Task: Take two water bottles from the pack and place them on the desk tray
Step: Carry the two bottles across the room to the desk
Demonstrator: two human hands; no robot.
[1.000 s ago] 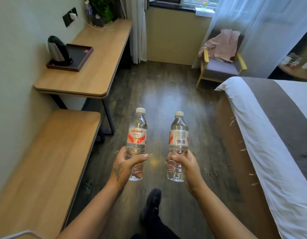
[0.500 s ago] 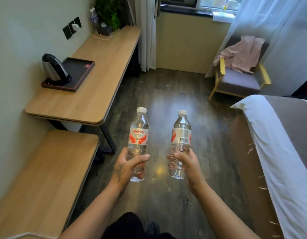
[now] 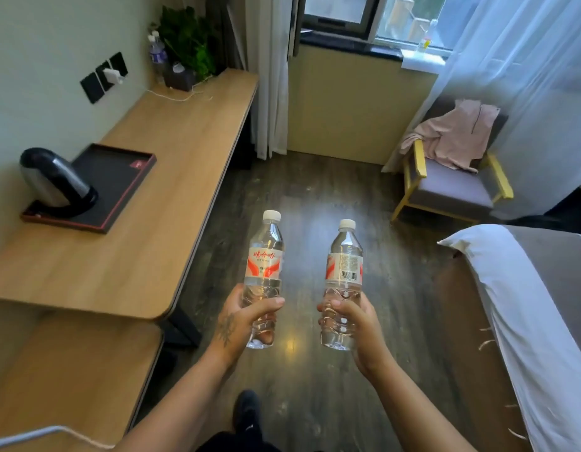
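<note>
I hold two clear water bottles with white caps and red-and-white labels upright over the dark floor. My left hand grips the lower half of the left bottle. My right hand grips the lower half of the right bottle. The black desk tray with a red rim lies on the wooden desk, up and to the left of both bottles. A black and silver kettle stands on the tray's near left part. No pack is in view.
A lower wooden bench sits below the desk's near end. A bed with white and grey covers fills the right. An armchair with a pink garment stands by the window. A plant and small bottles occupy the desk's far end.
The view has moved forward along the floor: desk, tray and kettle appear larger and closer, the bed has slid right. Both hands keep the bottles upright in the same grip.
</note>
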